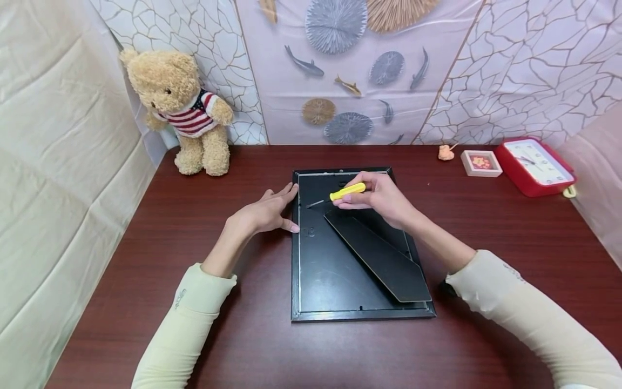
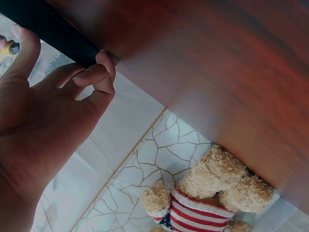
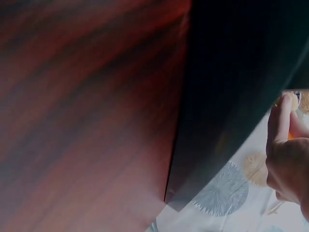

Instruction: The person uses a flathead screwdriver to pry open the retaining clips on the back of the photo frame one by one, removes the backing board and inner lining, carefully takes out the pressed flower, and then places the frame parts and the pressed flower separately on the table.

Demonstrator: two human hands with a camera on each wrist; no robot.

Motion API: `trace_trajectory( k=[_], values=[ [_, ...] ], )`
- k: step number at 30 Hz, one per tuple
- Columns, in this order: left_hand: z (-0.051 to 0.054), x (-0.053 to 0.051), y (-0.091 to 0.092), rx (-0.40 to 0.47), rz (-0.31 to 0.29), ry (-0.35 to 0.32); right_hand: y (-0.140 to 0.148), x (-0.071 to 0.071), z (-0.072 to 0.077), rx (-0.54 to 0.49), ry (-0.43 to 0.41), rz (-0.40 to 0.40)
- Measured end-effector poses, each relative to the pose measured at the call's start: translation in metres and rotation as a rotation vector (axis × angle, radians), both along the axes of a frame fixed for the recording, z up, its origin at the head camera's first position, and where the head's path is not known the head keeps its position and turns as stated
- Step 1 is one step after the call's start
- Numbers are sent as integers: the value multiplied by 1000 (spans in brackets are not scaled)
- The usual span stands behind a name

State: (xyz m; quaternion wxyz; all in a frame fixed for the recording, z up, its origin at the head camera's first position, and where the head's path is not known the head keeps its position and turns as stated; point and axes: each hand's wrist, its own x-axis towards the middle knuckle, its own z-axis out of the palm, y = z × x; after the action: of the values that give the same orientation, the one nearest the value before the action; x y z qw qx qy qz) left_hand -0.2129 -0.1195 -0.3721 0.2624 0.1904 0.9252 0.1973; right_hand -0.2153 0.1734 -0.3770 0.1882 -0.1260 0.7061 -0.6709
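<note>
A black picture frame [image 1: 330,281] lies face down on the table, its backing board uppermost and its easel stand [image 1: 379,256] slanting across the lower right. My right hand [image 1: 381,197] grips the yellow handle of a screwdriver [image 1: 347,191] above the backing; the shaft points left, its tip close to the frame's left inner edge. Whether the tip touches a fastening tab there is too small to tell. Along the left outer edge, my left hand [image 1: 264,212] rests against the frame with thumb and fingers spread. The left wrist view shows that hand [image 2: 53,106] touching the frame's dark side.
A teddy bear [image 1: 187,108] in a striped sweater sits at the table's back left. Toward the back right are a red clock [image 1: 536,167], a small framed box [image 1: 481,163] and a little pink ornament [image 1: 445,152]. Patterned sheeting [image 1: 291,97] stands behind the table.
</note>
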Motion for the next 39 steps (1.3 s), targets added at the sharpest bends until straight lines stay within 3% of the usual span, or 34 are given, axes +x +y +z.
trace_trajectory(
  k=[5, 12, 23, 29, 35, 39],
  values=[
    [0, -2, 0, -9, -5, -7, -6, 1, -2, 13, 0, -8],
    [2, -4, 0, -20, -5, -15, -11, 1, -1, 110, 56, -15],
    [0, -8, -1, -10, -13, -21, -11, 4, 2, 442, 295, -79],
    [-2, -9, -3, 10, -9, -24, -9, 2, 2, 351, 220, -62],
    [2, -6, -1, 7, 9, -40, -12, 1, 2, 439, 281, -63],
    [1, -6, 0, -17, 15, -18, -13, -2, 3, 420, 247, -56]
  ],
)
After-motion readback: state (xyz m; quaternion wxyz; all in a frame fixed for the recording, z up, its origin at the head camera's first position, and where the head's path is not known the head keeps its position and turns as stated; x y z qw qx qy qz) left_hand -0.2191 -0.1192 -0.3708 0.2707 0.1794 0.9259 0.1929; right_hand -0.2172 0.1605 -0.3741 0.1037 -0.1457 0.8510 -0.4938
